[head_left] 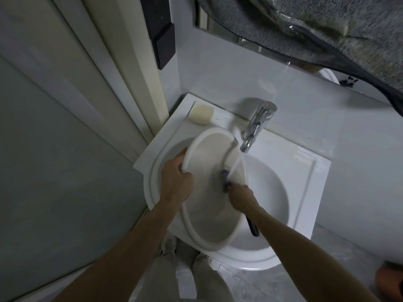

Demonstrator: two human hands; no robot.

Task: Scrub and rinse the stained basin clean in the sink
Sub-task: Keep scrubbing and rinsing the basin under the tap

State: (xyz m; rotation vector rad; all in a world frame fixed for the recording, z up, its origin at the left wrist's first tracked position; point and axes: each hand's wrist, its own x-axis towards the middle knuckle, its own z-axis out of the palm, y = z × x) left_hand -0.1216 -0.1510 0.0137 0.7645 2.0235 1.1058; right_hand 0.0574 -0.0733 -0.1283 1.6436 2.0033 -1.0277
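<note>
A white plastic basin (207, 153) stands tilted on its edge inside the white sink (270, 192). My left hand (176, 182) grips its left rim, fingers curled over the edge. My right hand (241, 196) holds a dark brush (225, 178), its head pressed against the basin's inner wall; the brush's dark handle end (254, 228) sticks out below my wrist. A chrome faucet (257, 125) stands just above the basin's right rim, and a thin stream of water (236, 163) falls onto that rim.
A pale bar of soap (201, 113) lies on the sink's back left corner. A door frame (122, 88) runs down the left. A grey cloth (327, 29) hangs overhead at top right. My shoes (169, 245) stand on the floor under the sink's front edge.
</note>
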